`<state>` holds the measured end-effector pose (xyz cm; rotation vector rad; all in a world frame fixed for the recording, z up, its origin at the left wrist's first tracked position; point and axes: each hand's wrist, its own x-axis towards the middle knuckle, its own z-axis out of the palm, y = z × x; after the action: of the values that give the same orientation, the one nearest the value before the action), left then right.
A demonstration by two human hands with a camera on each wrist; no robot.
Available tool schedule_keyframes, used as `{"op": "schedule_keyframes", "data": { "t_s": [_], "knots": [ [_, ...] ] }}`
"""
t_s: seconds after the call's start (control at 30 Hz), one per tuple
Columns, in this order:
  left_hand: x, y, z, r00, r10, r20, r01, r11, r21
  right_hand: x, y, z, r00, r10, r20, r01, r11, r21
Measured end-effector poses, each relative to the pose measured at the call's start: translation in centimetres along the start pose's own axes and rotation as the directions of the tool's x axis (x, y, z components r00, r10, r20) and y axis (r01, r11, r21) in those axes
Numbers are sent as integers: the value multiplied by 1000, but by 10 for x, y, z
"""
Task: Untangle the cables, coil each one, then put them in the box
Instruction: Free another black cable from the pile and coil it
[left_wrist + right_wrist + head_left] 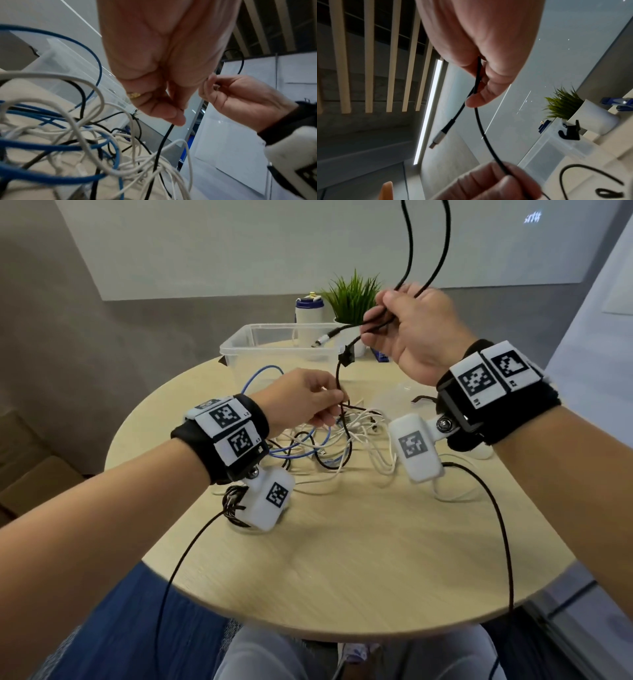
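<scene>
Cable (337, 378) pinched between both hands' fingers (329, 397)

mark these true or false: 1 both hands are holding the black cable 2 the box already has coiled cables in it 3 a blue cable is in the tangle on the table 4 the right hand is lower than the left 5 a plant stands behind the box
1. True. The left hand pinches the black cable just above the tangle, and the right hand grips it higher up.
2. False. The box shows no coiled cables inside.
3. True. A blue cable loops through the tangle among white ones.
4. False. The right hand is raised above the left.
5. True. A plant stands behind the box on the table.
</scene>
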<state>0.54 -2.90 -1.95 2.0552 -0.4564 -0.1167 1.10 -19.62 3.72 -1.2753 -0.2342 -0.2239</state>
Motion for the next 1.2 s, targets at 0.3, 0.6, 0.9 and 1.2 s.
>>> {"op": "schedule_keyframes", "data": {
  "t_s": [0.3, 0.6, 0.9, 1.2],
  "knots": [
    [5, 14, -15, 970, 202, -139, -219, 968, -122, -12, 48, -19, 966, 248, 79, -159, 803, -575],
    [-5, 31, -18, 898, 416, -144, -435, 890, -139, -14, 65, -11, 958, 248, 144, -139, 841, -522],
    [0, -7, -10, 996, 15, -85, -12, 1000, 27, 2, 31, -14, 985, 151, 78, -132, 969, -211],
    [9, -8, -6, 970, 44, -238, 87, 855, 511, 9, -8, -10, 1000, -13, -1, 13, 994, 109]
  ]
}}
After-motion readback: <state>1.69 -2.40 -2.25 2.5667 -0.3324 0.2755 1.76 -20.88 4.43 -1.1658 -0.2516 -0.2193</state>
